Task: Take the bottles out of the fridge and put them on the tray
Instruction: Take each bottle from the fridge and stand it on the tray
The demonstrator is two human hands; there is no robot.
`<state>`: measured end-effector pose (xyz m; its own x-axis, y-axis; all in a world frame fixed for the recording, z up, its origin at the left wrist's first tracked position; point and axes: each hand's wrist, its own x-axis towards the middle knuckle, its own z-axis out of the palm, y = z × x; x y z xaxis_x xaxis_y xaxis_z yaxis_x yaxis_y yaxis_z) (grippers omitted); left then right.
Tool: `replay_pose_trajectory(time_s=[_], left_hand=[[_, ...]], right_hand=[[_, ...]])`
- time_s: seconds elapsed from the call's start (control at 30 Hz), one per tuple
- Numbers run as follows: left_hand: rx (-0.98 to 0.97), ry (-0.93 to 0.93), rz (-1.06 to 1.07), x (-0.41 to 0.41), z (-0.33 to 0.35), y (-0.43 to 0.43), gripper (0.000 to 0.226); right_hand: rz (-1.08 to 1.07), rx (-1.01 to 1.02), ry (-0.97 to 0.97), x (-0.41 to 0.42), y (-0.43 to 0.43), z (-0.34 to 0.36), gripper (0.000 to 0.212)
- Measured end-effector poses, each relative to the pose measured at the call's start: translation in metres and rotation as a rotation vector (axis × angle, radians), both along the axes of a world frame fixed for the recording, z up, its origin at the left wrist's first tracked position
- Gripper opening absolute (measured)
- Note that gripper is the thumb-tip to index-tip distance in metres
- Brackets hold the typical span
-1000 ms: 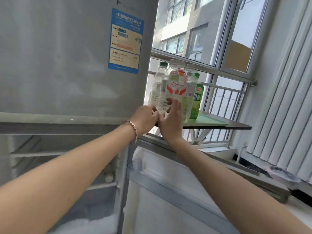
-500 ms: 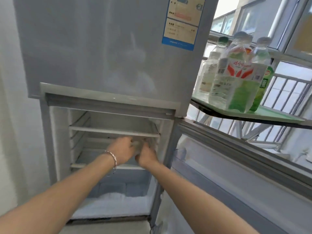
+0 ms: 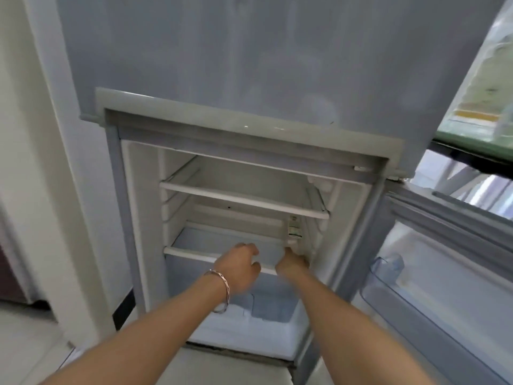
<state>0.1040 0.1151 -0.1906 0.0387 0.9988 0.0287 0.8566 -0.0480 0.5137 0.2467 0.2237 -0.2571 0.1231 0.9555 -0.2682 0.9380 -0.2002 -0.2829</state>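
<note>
The fridge's (image 3: pixel 249 79) lower compartment stands open. A small clear bottle (image 3: pixel 294 228) with a pale label stands upright at the right end of the middle shelf (image 3: pixel 194 255). My right hand (image 3: pixel 292 264) is at the bottle's foot, fingers curled around its lower part. My left hand (image 3: pixel 241 266), with a bracelet on the wrist, hovers over the same shelf a little to the left, fingers loosely bent and holding nothing. At the upper right, the green tray (image 3: pixel 472 136) carries several blurred bottles (image 3: pixel 491 79).
The open fridge door (image 3: pixel 444 245) swings out to the right, with a clear door bin (image 3: pixel 388 269). The upper shelf (image 3: pixel 244 200) is bare. Frost covers the compartment floor (image 3: pixel 249 326). A white wall (image 3: pixel 41 162) stands on the left.
A second ago both hands were at the bottles on the tray. They dropped into the fridge's middle shelf; since half a second ago my view moved closer and my left hand drew slightly away from the right.
</note>
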Motion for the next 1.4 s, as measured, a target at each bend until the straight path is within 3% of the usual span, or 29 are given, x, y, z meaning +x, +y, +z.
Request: replay_pose_trajectory(time_s=[0.13, 0.27, 0.37, 0.57, 0.83, 0.97, 1.07, 1.2, 1.4], left_hand=[[-0.056, -0.012, -0.003, -0.012, -0.014, -0.006, 0.039], [-0.087, -0.019, -0.001, -0.022, -0.014, -0.015, 0.039], [-0.076, -0.045, -0.006, -0.024, -0.005, -0.02, 0.039], [-0.049, -0.064, -0.043, -0.021, 0.027, -0.032, 0.045], [-0.014, -0.135, -0.158, -0.006, 0.086, -0.057, 0.078], [0.074, -0.207, -0.318, 0.008, 0.122, -0.078, 0.056], [0.188, -0.198, -0.331, 0.016, 0.145, -0.087, 0.043], [0.277, -0.183, -0.319, 0.032, 0.181, -0.109, 0.036], [0.522, -0.257, -0.221, 0.068, 0.231, -0.128, 0.062]], right_hand=[[0.046, 0.018, -0.036, 0.007, -0.014, -0.004, 0.06], [0.059, 0.153, -0.074, 0.0, -0.038, -0.005, 0.053], [0.078, 0.28, -0.085, -0.012, -0.054, 0.007, 0.06], [0.145, 0.47, -0.158, -0.009, -0.09, 0.077, 0.056], [0.398, 0.554, -0.15, -0.011, -0.163, 0.165, 0.041], [0.482, 0.583, -0.226, 0.001, -0.218, 0.223, 0.041], [0.385, 0.597, -0.131, 0.014, -0.241, 0.26, 0.058], [0.172, 0.602, 0.175, 0.033, -0.26, 0.29, 0.087], [0.086, 0.527, 0.48, 0.053, -0.275, 0.293, 0.098]])
